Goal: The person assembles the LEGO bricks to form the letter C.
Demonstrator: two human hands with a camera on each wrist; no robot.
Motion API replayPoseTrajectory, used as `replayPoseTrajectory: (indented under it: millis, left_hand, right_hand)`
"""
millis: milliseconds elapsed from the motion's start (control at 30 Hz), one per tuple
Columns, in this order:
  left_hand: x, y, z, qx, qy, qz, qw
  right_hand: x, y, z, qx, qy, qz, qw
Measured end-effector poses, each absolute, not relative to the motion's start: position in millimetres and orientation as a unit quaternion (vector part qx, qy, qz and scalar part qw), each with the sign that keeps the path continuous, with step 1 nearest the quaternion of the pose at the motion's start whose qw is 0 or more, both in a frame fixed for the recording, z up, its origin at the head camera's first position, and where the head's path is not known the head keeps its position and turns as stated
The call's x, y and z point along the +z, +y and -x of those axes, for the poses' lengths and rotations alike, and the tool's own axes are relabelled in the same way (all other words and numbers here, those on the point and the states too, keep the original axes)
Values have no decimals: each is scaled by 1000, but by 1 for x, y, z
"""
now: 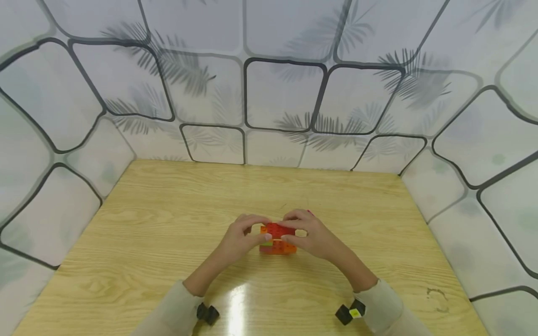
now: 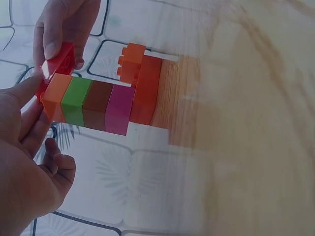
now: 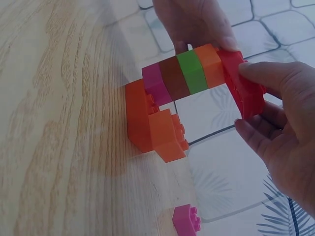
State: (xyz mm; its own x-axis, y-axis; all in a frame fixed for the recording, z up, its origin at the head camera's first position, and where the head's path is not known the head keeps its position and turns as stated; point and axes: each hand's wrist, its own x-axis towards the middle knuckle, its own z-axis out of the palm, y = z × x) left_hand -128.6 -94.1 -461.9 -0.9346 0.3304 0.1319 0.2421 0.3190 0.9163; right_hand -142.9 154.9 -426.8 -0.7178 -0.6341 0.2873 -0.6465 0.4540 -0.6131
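A tower of toy building blocks stands on the table, its base a long orange brick (image 2: 146,93). Stacked on one end are a magenta brick (image 2: 118,109), a brown brick (image 2: 96,105), a green brick (image 2: 75,101) and an orange brick (image 2: 55,98). At the base's other end sits a smaller orange brick (image 3: 166,135). A long red brick (image 3: 246,91) lies across the tower's top and juts out over the smaller one. My right hand (image 1: 311,233) pinches its jutting end. My left hand (image 1: 244,235) pinches it at the tower end; some fingertips are hidden.
A loose pink brick (image 3: 184,220) lies on the table behind my right hand, mostly hidden in the head view. The wooden table (image 1: 168,205) is bordered by patterned cloth walls (image 1: 277,93) at the back and sides.
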Motion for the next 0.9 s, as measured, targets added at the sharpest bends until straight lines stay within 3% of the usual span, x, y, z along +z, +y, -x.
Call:
replayPoseTrajectory:
  millis: [467,633,900]
  left_hand:
    - [-459,-89,129,556,810,-180,45]
    - [-461,-88,130,559,809,-177,41]
    - [-461,-88,129,560,810,-169,51]
  right_hand:
    - [-427,156,142,375,-856,-356,-18]
    - [-437,171,151,433,-854,-286,-40]
    - [-464,200,174,449,-880,-153,4]
